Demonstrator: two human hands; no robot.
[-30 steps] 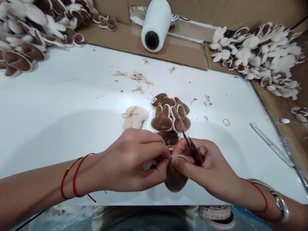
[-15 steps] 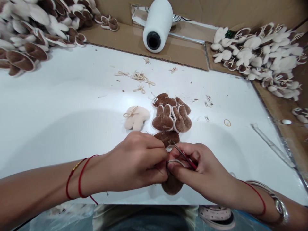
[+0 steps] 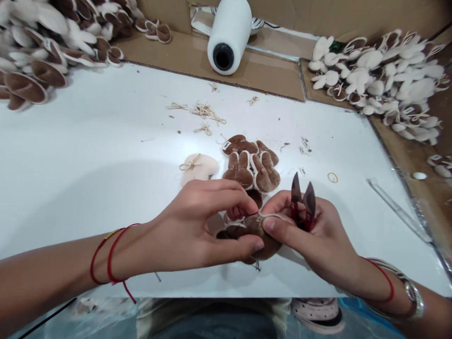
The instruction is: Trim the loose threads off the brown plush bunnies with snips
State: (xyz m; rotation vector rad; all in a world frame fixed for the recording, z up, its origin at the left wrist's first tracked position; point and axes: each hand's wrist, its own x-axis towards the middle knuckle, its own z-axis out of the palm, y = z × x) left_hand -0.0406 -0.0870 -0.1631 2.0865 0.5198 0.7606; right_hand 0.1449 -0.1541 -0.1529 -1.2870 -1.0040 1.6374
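Observation:
My right hand (image 3: 307, 230) pinches the edge of a brown plush piece (image 3: 270, 247) between thumb and forefinger. Held in the same palm are red-handled thread snips (image 3: 302, 202), their two dark blades apart and pointing up. Around the left part of this plush lies my left hand (image 3: 208, 226), thumb along the near side and fingertips at the seam by a pale edge; its curled fingers are partly hidden. Just beyond are several brown bunny-shaped plush pieces (image 3: 238, 172) and a cream plush piece (image 3: 199, 167) with a string bow.
Loose string bows (image 3: 203, 110) and small labels (image 3: 302, 172) lie on the white table (image 3: 88, 165). Plush heaps stand at the back left (image 3: 45, 28) and right (image 3: 395, 80). A white thread cone (image 3: 231, 33) lies at the back. Clear tweezers-like strip (image 3: 399, 209) is at right.
The snips have swung from lying closed in my right hand to upright with blades apart. The plush piece has turned and moved slightly right. My left hand's fist has loosened, thumb extended.

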